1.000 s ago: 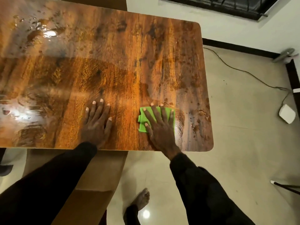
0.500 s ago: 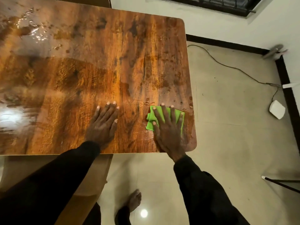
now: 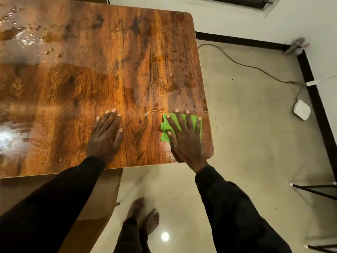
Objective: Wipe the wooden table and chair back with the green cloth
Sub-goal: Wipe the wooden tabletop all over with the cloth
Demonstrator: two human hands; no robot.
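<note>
My right hand (image 3: 186, 137) lies flat, fingers spread, pressing the green cloth (image 3: 165, 128) onto the wooden table (image 3: 109, 70); nothing is clamped. The cloth sits under my palm, folded, its long axis running across the fingers. Just right of it is the table edge; the near right corner lies just behind my wrist. Droplets sit directly ahead of my fingertips, so I judge the next stroke runs forward. My left hand (image 3: 105, 136), well left, rests open and empty as a brace.

No text, label, brand, number or sign can be read anywhere in this view.
</note>
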